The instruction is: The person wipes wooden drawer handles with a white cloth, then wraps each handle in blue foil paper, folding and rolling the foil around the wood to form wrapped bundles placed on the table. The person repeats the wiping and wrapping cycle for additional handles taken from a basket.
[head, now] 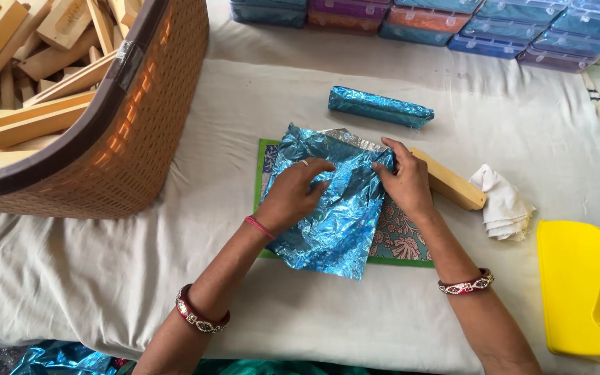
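Looking down through the head view, I see my left hand (293, 191) and right hand (403, 179) with fingers pinching a crinkled blue foil sheet (331, 208) over a wooden block (449, 186); the sheet lies on a green patterned mat (401, 239), with a foil-wrapped block (380, 106) beyond that mat.

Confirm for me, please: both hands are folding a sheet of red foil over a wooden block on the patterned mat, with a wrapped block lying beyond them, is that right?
Not quite: the foil is shiny blue, not red, as the head view shows. The left hand and right hand do press it over the wooden block on the patterned mat, and a wrapped block lies beyond.
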